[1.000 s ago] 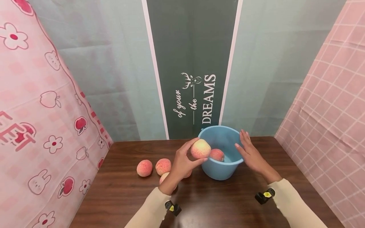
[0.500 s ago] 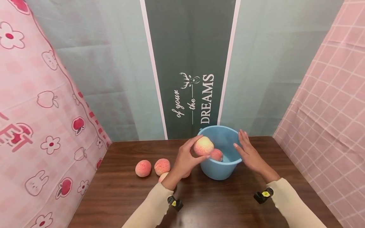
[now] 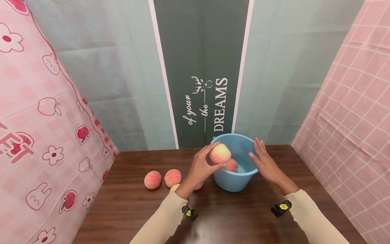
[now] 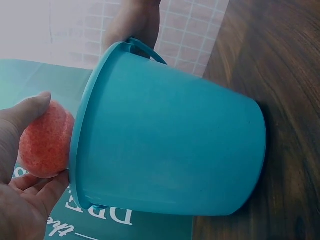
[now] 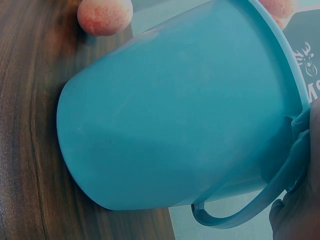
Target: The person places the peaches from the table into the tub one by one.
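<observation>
My left hand (image 3: 201,167) holds a pale yellow and pink peach (image 3: 220,153) between thumb and fingers, above the near-left rim of a blue bucket (image 3: 233,184). In the left wrist view this peach (image 4: 46,142) appears beside the bucket's rim. One reddish peach (image 3: 232,165) lies inside the bucket. My right hand (image 3: 268,166) rests at the bucket's right rim, its fingers fairly straight. The right wrist view shows only part of that hand (image 5: 300,205), by the bucket's handle (image 5: 240,217).
Left of the bucket, several peaches (image 3: 152,180) lie on the dark wooden table (image 3: 122,210), some partly hidden by my left arm. A grey-green printed cloth (image 3: 201,51) hangs behind. Pink cloths (image 3: 341,112) line both sides.
My left hand has moved the peach rightward and slightly up, farther over the bucket's opening. My right hand stays at the rim. The whole head view has shifted a little.
</observation>
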Available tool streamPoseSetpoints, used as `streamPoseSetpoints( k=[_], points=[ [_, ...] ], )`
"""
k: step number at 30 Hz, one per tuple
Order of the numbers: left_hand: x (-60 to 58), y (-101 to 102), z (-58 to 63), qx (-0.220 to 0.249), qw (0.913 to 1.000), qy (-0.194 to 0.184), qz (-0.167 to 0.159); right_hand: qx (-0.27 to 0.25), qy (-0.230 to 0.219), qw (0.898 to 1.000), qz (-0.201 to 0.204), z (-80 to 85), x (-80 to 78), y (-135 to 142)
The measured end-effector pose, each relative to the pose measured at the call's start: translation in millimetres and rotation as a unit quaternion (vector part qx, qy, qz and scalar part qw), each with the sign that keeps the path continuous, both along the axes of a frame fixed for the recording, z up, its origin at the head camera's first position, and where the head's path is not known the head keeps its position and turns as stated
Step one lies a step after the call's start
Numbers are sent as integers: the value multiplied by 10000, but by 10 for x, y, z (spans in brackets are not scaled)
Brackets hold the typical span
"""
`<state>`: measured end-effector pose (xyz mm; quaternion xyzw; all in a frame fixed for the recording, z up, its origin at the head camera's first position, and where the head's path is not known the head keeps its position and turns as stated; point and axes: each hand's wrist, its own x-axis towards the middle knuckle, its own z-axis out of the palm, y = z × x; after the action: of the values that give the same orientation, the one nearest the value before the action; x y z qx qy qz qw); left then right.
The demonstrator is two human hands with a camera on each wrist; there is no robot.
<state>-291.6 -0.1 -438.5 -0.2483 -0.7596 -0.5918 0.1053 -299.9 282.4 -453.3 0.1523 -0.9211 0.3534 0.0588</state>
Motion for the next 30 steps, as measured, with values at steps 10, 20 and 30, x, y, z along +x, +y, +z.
streamPoseSetpoints(
  k=[10, 20, 30],
  points=[
    [-81, 36, 28, -178, 9998, 109, 64, 29, 40, 10000, -10, 24, -10, 12],
    [-142, 92, 55, -328, 9992, 224, 47, 47, -8, 10000, -11, 39, -15, 13],
    [-204, 136, 44, -488, 9978, 442, -58, 119, -86, 9999, -22, 28, -28, -4]
  ],
)
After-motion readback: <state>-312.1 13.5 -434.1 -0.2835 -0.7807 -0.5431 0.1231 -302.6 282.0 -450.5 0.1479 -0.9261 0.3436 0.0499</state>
